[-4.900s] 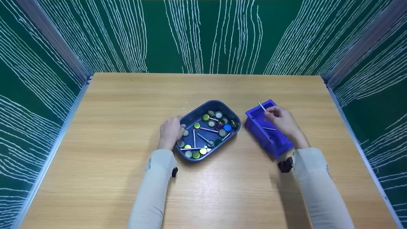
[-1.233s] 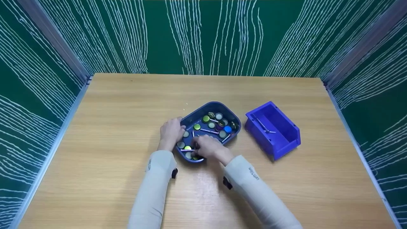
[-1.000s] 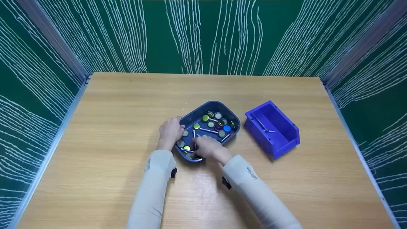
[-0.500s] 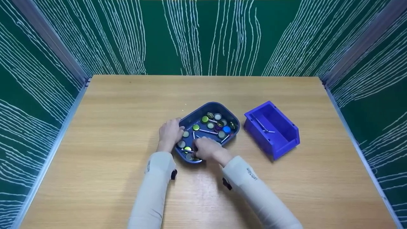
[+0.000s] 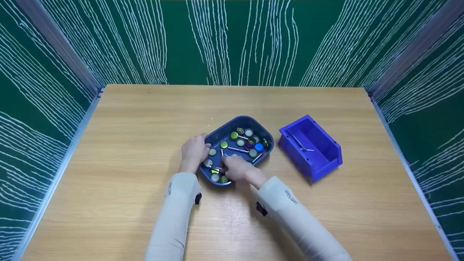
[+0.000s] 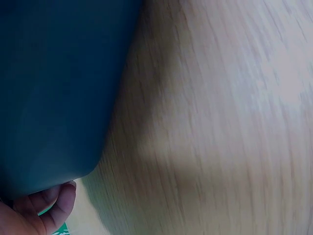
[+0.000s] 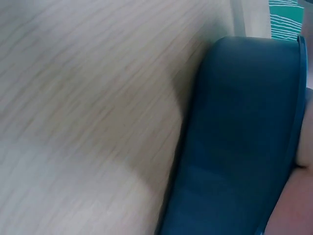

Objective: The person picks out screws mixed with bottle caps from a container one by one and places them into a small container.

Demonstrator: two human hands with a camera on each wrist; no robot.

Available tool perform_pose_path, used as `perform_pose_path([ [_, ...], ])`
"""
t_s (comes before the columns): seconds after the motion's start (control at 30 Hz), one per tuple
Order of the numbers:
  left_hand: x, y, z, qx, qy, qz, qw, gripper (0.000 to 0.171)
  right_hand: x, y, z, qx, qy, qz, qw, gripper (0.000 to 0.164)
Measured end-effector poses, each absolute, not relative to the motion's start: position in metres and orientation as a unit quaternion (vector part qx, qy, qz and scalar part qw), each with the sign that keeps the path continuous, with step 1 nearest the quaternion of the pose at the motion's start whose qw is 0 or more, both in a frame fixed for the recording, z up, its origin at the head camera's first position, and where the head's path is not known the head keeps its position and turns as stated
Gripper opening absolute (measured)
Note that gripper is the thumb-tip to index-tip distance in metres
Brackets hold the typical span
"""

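A dark blue tray (image 5: 242,118) stands on the table, holding several bottle caps and slim silver nail-like rods. At its left end, my left hand (image 5: 194,154) grips the rim, with fingers curled under against the outer wall in the left wrist view (image 6: 54,208). My right hand (image 5: 237,167) reaches over the near side into the tray, pinching a slim silver rod (image 5: 216,168) whose end sticks out left over a bright green cap (image 5: 215,171). The fingertips are mostly hidden. More caps, such as a blue one (image 5: 259,147), lie toward the far right end.
Right of the tray stands a purple-blue open-front bin (image 5: 327,145) with a few slim silver rods (image 5: 299,143) inside. The wooden table (image 5: 108,152) is bounded by green panels (image 5: 185,47) with white wavy lines at back and sides.
Earlier my right hand held a silver rod over the bin; since then it has come left into the tray. A rod and caps at the tray's near-left corner have shifted; my left hand stays put.
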State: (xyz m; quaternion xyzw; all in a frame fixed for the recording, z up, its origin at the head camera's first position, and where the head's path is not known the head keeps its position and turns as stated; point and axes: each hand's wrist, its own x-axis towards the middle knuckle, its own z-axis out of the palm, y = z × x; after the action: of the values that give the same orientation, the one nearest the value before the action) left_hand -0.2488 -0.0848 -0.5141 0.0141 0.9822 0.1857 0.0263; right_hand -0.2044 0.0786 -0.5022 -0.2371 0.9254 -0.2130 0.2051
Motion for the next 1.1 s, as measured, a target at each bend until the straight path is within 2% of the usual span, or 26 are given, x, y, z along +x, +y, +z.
perform_pose_path([
  [0.27,-0.249,-0.085,-0.513,0.011,0.981,0.187,0.039,0.033,-0.208,0.087,-0.495,-0.219,0.921,-0.252,0.203,0.012],
  [0.47,-0.25,-0.085,-0.515,0.01,0.98,0.193,0.038,0.034,-0.211,0.098,-0.489,-0.213,0.922,-0.274,0.173,0.014],
  [0.87,-0.249,-0.086,-0.515,0.012,0.981,0.191,0.026,0.033,-0.22,0.127,-0.47,-0.221,0.911,-0.341,0.076,0.017],
  [1.1,-0.25,-0.084,-0.516,0.009,0.982,0.187,0.032,0.033,-0.222,0.151,-0.461,-0.186,0.895,-0.4,0.066,0.015],
])
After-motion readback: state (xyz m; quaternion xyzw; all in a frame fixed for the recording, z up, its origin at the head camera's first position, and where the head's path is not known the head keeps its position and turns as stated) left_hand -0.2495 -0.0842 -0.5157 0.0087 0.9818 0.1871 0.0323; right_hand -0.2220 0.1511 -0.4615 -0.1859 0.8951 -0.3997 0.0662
